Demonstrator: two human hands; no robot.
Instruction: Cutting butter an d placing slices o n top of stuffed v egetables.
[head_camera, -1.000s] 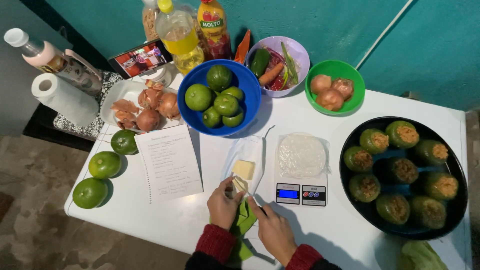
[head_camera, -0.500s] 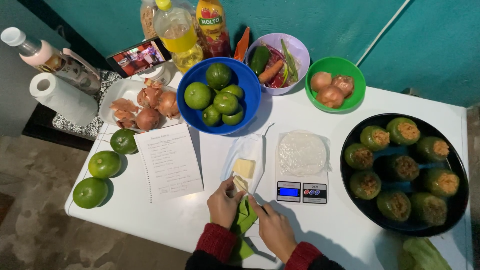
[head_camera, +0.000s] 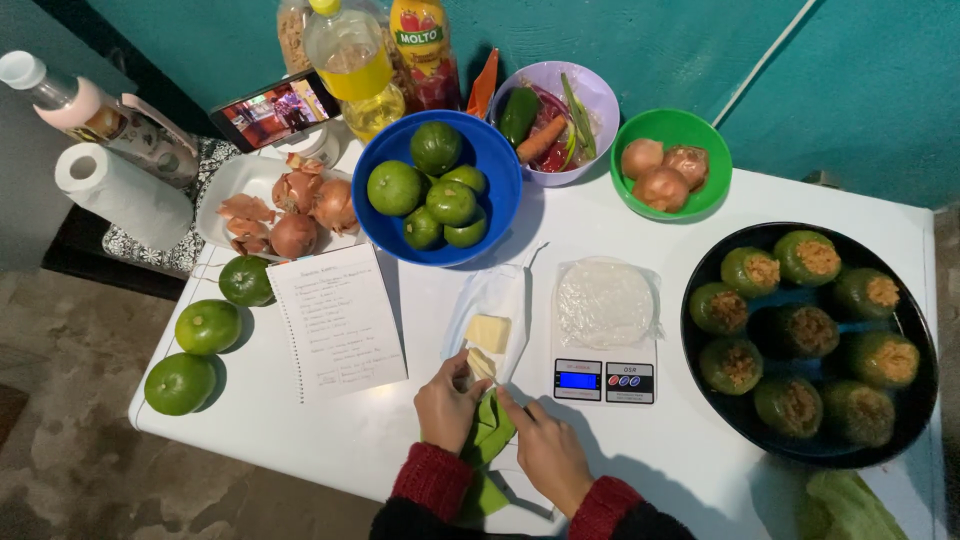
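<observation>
White table (head_camera: 700, 470), hands near front edge

Home kitchen, improvised prep spot. White table (head_camera: 700, 470) against teal wall (head_camera: 640, 50); blue bowl of limes (head_camera: 385, 232), green bowl of onions (head_camera: 672, 135), cooking oil bottle (head_camera: 350, 70), digital kitchen scale (head_camera: 604, 378), handwritten recipe notebook (head_camera: 340, 320), paper towel roll (head_camera: 120, 195), black tray of stuffed green vegetables (head_camera: 915, 330).
</observation>
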